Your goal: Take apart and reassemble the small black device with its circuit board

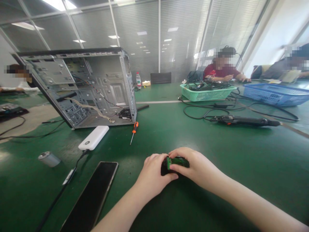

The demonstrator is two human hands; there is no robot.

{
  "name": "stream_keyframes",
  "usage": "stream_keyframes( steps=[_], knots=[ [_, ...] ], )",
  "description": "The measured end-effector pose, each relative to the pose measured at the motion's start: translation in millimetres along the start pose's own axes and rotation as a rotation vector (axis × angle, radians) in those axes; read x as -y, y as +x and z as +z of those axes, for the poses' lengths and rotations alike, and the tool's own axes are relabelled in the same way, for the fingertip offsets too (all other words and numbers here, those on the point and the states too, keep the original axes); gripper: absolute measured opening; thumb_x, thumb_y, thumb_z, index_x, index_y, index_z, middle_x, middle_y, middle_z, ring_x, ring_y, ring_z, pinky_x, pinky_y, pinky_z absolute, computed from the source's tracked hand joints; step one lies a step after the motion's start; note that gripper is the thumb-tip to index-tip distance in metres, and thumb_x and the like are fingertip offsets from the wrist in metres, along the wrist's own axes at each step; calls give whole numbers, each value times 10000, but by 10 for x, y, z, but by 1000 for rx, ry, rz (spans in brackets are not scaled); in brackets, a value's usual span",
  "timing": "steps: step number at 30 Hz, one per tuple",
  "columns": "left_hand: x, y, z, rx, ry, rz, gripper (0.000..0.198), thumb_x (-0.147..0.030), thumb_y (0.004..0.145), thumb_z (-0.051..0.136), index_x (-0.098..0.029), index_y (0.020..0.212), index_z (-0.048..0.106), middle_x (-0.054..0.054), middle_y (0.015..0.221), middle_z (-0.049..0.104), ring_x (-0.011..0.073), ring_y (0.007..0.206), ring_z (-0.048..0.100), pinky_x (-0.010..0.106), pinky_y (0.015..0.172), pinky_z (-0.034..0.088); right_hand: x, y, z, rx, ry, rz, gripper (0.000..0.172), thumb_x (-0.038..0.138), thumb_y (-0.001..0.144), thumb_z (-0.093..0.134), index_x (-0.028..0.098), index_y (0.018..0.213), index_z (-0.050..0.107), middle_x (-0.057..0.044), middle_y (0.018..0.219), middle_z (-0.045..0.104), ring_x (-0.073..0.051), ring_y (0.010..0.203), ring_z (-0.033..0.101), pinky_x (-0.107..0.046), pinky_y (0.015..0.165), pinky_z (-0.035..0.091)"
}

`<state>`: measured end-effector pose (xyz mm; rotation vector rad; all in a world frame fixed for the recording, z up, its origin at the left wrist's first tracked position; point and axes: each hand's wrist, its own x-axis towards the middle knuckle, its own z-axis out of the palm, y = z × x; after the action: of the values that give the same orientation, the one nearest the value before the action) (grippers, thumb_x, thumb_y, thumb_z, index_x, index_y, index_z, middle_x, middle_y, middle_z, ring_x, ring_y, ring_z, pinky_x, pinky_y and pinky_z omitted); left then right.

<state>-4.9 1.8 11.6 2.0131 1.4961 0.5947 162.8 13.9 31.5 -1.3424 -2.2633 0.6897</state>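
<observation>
Near the front middle of the table, my left hand (pixel 153 170) curls around a small black part (pixel 163 168), whose kind I cannot make out. My right hand (pixel 196 163) pinches a small green circuit board (pixel 169 162) between thumb and fingers. Board and black part touch or lie very close together; the fingers cover much of both. To the left of my left hand is a dark phone (pixel 90 196) with its screen up. Beyond the hands, an orange-handled screwdriver (pixel 135 126) lies by the corner of an opened metal computer case (pixel 96 87).
A white power bank (pixel 94 138) with a cable and a metal cylinder (pixel 49 159) lie at the left. An electric screwdriver (pixel 248 121) rests at the right, before a green basket (pixel 207 94) and a blue basket (pixel 277 93). People sit around the table.
</observation>
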Motion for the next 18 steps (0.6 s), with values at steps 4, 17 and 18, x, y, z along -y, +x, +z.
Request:
stream_keyframes(
  steps=[4, 17, 18],
  knots=[
    [13, 1, 8, -10, 5, 13, 428, -281, 669, 758, -220, 1062, 598, 61, 1055, 636, 273, 1020, 548, 406, 902, 402, 20, -29, 3, -7, -39, -30, 165, 185, 850, 615, 173, 1012, 590, -48, 1075, 598, -212, 1011, 548, -357, 867, 436],
    [20, 2, 15, -34, 24, 30, 316, -298, 674, 759, -230, 952, 625, 36, 988, 652, 270, 966, 561, 397, 852, 422, 223, -61, -311, -292, 412, 37, 300, 433, 797, 540, 175, 938, 602, -49, 853, 640, -193, 773, 614, -275, 678, 502],
    [18, 1, 16, -32, 19, 30, 331, -301, 674, 760, -234, 969, 626, 36, 997, 654, 272, 972, 562, 399, 858, 419, 236, -54, -302, -290, 551, 100, 320, 448, 801, 546, 159, 932, 593, -49, 809, 631, -175, 712, 606, -249, 623, 501]
  ],
)
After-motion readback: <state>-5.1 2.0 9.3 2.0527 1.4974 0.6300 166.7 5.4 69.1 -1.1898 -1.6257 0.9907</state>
